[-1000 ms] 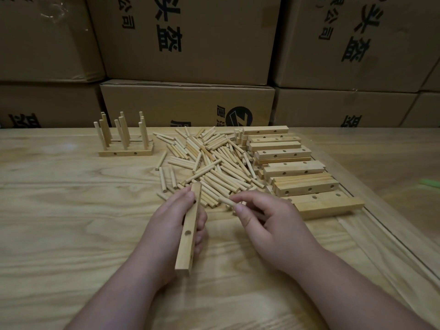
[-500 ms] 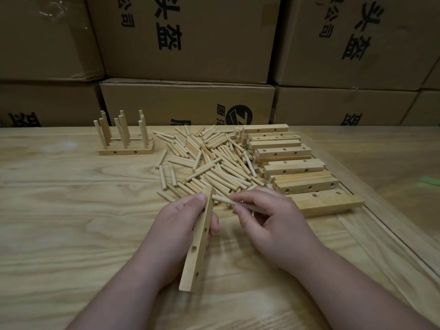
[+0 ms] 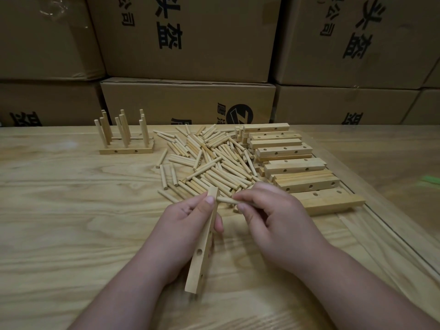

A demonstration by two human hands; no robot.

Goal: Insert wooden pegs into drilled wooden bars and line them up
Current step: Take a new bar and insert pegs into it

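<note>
Wooden and stiff, the light drilled bar (image 3: 204,241) stood near the surface's (image 3: 71,210) front edge, gripped mid-length by the left hand (image 3: 188,225) — the right hand (image 3: 273,222) pinched a slim, smooth peg (image 3: 226,200) by its middle.

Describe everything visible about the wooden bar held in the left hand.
The wooden bar is a pale, square-edged strip of light wood with round drilled holes showing on its near faces. It stands tilted on its near end on the table, far end leaning away. The left hand grips its upper half. The right hand brings a peg to its top end.
</note>
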